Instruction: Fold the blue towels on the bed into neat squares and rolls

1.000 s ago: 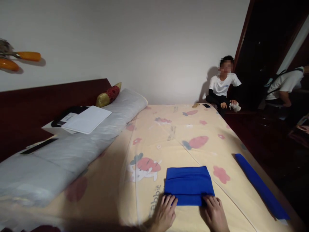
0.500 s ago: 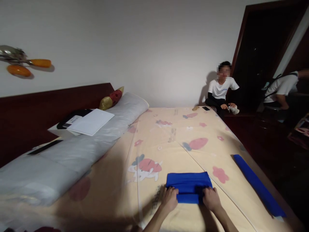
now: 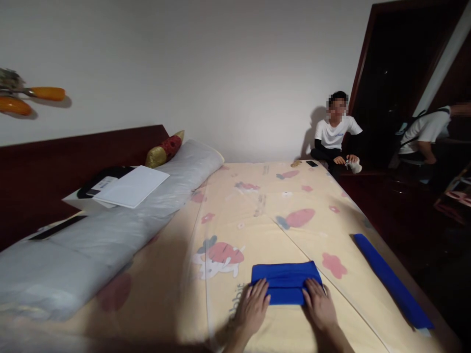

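Observation:
A folded blue cloth lies on the patterned bedsheet, with a crease running across it. My left hand rests flat on its near left corner, fingers stretched out. On the near right corner lies my right hand, palm down with the fingers extended. Both hands touch the cloth without gripping it. Off to the right, a long, narrow blue cloth strip lies along the bed's edge.
A long grey bolster runs along the headboard, with a white flat board on it. A person sits at the far right corner near a phone. Another person bends over at far right.
Both hands have uncurled from the cloth's near edge and now lie flat on it. The near flap looks pressed down. The view has shifted slightly.

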